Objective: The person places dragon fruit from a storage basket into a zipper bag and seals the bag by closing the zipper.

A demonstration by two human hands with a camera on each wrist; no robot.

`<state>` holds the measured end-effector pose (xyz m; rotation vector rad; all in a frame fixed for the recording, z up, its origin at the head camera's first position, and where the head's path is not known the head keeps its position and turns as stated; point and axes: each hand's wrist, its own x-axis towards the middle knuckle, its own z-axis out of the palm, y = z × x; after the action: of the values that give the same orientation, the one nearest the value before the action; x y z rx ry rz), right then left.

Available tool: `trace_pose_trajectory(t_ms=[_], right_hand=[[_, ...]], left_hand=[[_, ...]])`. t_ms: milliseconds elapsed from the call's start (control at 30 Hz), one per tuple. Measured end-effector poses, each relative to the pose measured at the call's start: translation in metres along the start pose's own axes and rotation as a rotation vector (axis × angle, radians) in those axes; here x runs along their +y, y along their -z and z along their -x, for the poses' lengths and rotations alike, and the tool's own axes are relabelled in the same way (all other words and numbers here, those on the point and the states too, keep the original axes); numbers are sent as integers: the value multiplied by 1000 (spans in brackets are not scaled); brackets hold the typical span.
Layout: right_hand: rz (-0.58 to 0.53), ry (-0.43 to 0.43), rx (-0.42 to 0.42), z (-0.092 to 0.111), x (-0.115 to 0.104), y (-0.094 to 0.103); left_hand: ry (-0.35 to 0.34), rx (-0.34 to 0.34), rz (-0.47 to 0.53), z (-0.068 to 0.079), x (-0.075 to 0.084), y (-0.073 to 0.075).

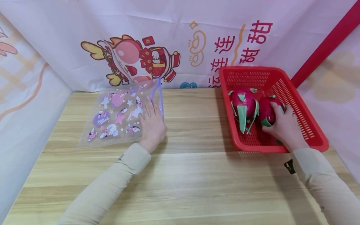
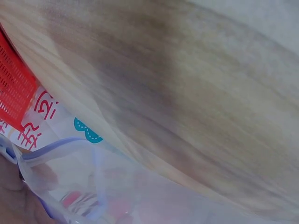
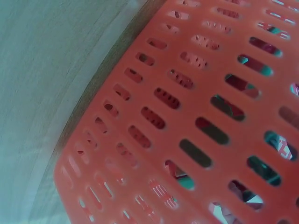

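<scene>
**Right hand (image 1: 285, 123) grips a dragon fruit (image 1: 264, 112) in a red basket (image 1: 229, 109); left hand (image 1: 153, 125) rests on a clear bag (image 1: 118, 117)**

The right hand reaches over the near side of the basket, its fingers and thumb curled round the dragon fruit, which sits inside the basket, directly under this grip. Just left of the grip, in the same basket, lies a second fruit (image 1: 244, 100), pink with long green leaves that trail toward the near side. Below the grip, close to the right sleeve (image 1: 317, 175), a small black object (image 1: 289, 166) lies on the table (image 1: 180, 187). From the right wrist, the slotted wall of the basket fills most of the view, with bits of pink and green showing through.

Well to the left of that grip, the left hand lies with its fingers extended and spread apart, touching the bag beside its mouth. The purple strip (image 2: 60, 145) of the mouth is next to the fingers and bows outward, so the mouth gapes. The bag, printed with stars and cartoon figures, stretches away to the left of this hand, its far edge near the printed cloth (image 1: 180, 37).
</scene>
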<state>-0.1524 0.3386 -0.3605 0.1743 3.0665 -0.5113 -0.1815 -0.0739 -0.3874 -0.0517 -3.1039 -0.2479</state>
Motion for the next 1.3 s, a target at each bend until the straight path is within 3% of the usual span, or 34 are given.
trace_pose_trajectory(t_ms=[233,467,767,1067,1300], right_hand=[[4,24,49,0,-1,-2],[73,16,35,0,-1,0],[-9,-29,-28,0,-3,0],[-64,-40,-2,1,-4,1],[-117,-80,0,2,-2,3]], left_hand=[[-6,5,-2,0,-1,-2],[-9,-13,8,0,-1,-3],[-5,-29,5,-1,-1,-5],[-11,14,-24,1,-2,-1],[-8,11,-16,2,-1,4]])
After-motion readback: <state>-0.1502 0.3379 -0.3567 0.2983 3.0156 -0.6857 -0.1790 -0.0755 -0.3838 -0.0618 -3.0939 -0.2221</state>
